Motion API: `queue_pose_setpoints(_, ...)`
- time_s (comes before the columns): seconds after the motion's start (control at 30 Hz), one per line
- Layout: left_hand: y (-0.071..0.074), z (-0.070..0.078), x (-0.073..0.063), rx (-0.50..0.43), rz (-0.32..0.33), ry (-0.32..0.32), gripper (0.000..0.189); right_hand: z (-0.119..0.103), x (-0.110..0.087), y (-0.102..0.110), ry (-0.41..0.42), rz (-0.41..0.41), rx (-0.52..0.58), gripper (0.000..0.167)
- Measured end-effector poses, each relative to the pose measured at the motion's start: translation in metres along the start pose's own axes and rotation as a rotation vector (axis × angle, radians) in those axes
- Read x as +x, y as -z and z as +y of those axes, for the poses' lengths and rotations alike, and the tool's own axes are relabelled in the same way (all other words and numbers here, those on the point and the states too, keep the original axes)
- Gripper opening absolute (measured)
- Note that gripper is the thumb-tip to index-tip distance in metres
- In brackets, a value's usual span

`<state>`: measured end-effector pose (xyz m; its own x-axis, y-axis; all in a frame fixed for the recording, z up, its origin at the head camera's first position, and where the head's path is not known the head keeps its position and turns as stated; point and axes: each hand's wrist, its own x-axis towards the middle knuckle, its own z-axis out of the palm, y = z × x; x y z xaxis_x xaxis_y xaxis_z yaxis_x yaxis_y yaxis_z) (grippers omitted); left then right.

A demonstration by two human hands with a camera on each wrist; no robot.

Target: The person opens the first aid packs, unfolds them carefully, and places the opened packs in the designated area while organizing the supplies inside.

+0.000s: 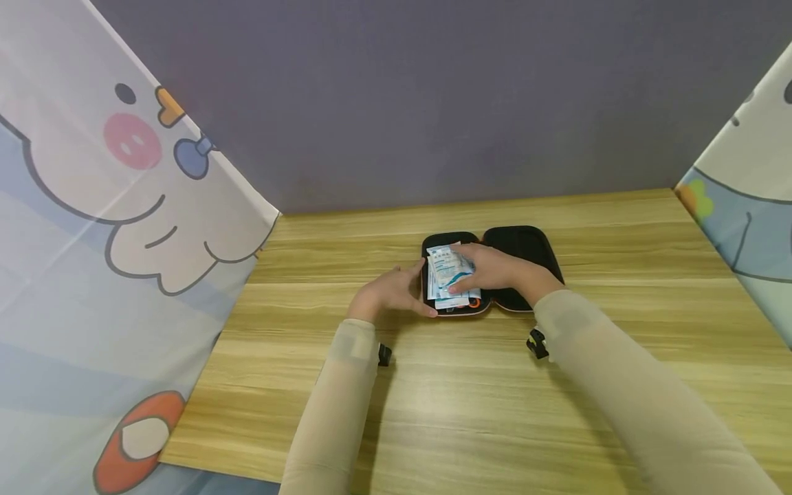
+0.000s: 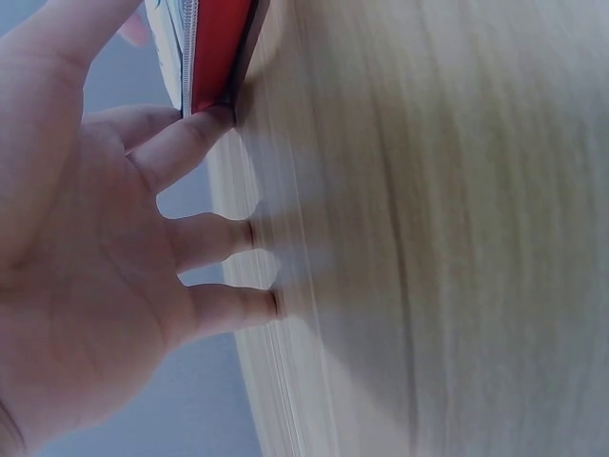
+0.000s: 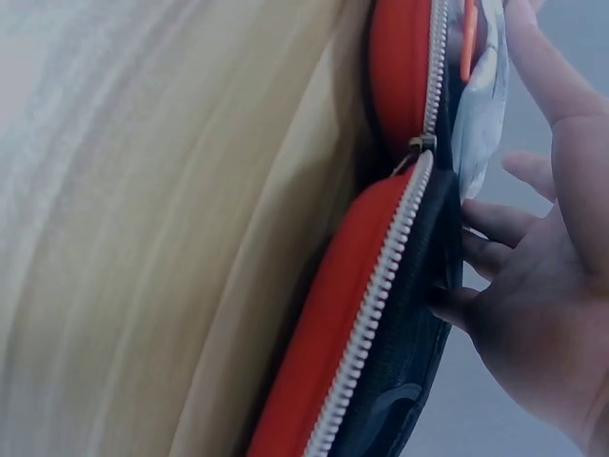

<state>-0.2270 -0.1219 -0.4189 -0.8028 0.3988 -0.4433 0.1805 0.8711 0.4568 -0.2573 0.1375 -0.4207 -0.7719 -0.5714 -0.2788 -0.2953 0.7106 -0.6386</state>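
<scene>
A small zip case, black inside with a red outer shell, lies unfolded on the table. Several white and blue packets are stacked in its left half. My right hand reaches over them, thumb and fingertips spread apart on the top packet. In the right wrist view, some of its fingers come down by the black lining near the hinge. My left hand steadies the case's left side, thumb at the front corner. Its fingers are extended, two of them touching the table and others the red edge.
Something orange peeks out beneath the packets. The wooden table meets a grey wall behind the case. Printed cartoon cloths hang on both sides. A silver zipper runs along the case's rim.
</scene>
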Motion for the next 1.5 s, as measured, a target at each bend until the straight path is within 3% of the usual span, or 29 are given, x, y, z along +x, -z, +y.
queue_pose_setpoints(0.33,-0.001,0.0,-0.001,-0.034,-0.001,0.009,0.133,-0.004,0.001,-0.004,-0.004,0.015,-0.079,0.105)
queue_pose_setpoints(1.0,-0.004,-0.005,-0.007,-0.055,0.011,0.029,0.132,-0.008,0.005,-0.007,-0.02,0.169,0.07,0.089)
queue_pose_setpoints(1.37,-0.005,-0.002,-0.007,-0.061,0.007,0.019,0.133,0.002,-0.005,0.001,-0.071,0.299,0.269,0.072)
queue_pose_setpoints(1.5,-0.006,-0.002,-0.005,-0.059,0.01,0.014,0.133,0.007,-0.013,0.006,-0.072,0.349,0.288,0.069)
